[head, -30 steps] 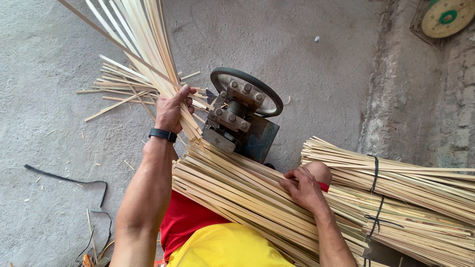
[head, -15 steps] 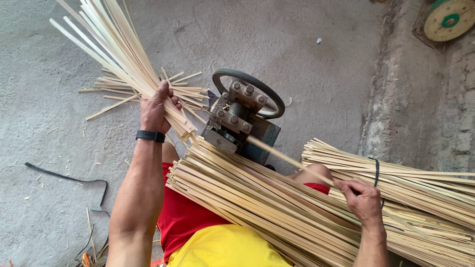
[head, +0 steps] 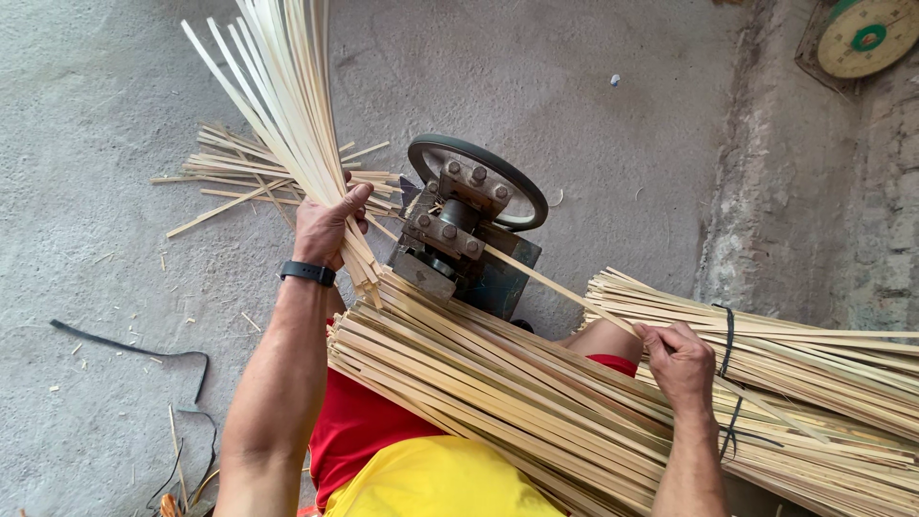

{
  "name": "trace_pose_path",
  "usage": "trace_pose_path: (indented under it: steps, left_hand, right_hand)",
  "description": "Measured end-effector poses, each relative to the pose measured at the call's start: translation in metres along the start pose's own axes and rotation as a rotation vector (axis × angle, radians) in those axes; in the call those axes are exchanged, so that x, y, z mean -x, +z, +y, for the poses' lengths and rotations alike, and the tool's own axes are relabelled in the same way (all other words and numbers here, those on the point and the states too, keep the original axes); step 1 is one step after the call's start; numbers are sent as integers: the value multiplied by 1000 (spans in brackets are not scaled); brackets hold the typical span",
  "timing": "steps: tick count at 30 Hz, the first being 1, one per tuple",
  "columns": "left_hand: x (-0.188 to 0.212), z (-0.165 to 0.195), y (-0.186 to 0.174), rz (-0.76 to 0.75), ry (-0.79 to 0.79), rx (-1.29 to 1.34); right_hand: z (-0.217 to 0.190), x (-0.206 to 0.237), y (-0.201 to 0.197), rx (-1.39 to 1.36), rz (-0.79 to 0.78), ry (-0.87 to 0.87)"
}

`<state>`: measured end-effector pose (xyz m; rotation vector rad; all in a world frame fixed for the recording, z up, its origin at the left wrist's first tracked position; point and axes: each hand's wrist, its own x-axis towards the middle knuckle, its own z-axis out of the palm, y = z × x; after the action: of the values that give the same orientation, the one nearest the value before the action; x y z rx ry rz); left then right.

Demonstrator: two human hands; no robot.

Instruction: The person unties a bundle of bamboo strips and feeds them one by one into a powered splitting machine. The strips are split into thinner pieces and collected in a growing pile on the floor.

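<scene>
Looking down from the head camera, the only view, the left hand (head: 325, 225) sits left of centre, clenched around a fan of thin split bamboo strips (head: 278, 105) that rise toward the upper left of the frame. The grip gathers them at their lower ends, which seems to be why they spread apart higher up. A dark watch (head: 307, 273) bands that wrist.

Just right of the hand, at the centre of the frame, stands a small metal splitting machine (head: 450, 239) with bolted plates and a dark ringed wheel (head: 479, 177) behind it. One long bamboo strip (head: 560, 287) runs from the machine's plates down to the right, where the right hand (head: 682, 364) pinches its near end between fingers and thumb, apparently keeping it in line with the machine.

Across the person's lap, over red and yellow clothing (head: 383, 445), lies a thick stack of bamboo slats (head: 498, 393), slanting from centre to lower right, close under both hands. At the right edge a second bundle (head: 814, 373) is held together by a dark tie (head: 729, 364). Loose strips (head: 239, 177) lie scattered on the concrete floor (head: 86, 144) behind the machine, in the upper left. A round green-and-cream disc (head: 866, 36) sits in the upper right corner, and a dark cord (head: 134, 349) trails at lower left.
</scene>
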<state>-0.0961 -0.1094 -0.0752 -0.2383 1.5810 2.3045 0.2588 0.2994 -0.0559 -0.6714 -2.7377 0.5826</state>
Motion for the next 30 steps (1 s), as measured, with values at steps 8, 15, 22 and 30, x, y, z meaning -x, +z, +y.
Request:
trace_pose_path:
  steps: [8, 15, 22, 30]
  left_hand:
    - [1, 3, 7, -26, -4, 12]
    - [2, 6, 14, -79, -5, 65]
    - [-16, -8, 9, -45, 49, 78]
    - [-22, 10, -46, 70, 85, 200]
  right_hand:
    - [-40, -9, 34, -83, -20, -108]
    - [-38, -6, 40, -90, -76, -158]
    - [-54, 14, 66, -75, -335, -81]
    - [-69, 23, 80, -150, -424, 105]
